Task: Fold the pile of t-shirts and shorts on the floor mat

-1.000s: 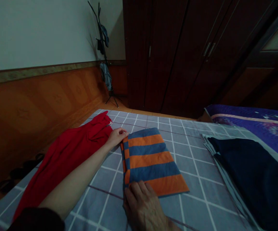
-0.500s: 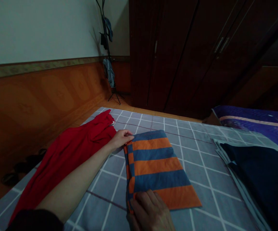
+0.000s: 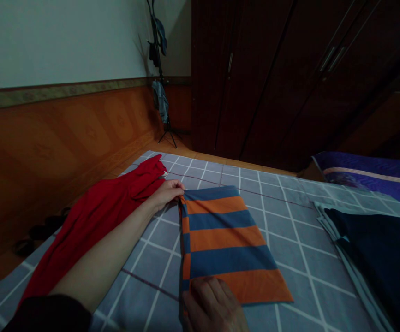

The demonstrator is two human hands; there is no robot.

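Observation:
A folded garment with orange and blue stripes [image 3: 225, 237] lies flat on the grey checked bedsheet [image 3: 151, 276]. At its far left corner, my left hand [image 3: 168, 192] pinches the fabric between thumb and fingers. My right hand [image 3: 215, 304] is closed on the near left edge, its fingers curled onto the cloth and its thumb at the fold. Between the hands runs a narrow folded strip along the left side. A red garment [image 3: 92, 221] is spread to the left, partly behind my left forearm.
A stack of folded dark blue and pale clothes [image 3: 379, 244] rests on the right. Beyond the bed stand a dark wooden wardrobe [image 3: 255, 83] and a coat rack [image 3: 160, 60]. Purple bedding [image 3: 369, 170] shows at the far right, and dark footwear [image 3: 42, 230] on the floor at left.
My left hand has pulled the far left corner slightly left and away. The strip along the left edge looks straighter and narrower. The camera view has shifted a little.

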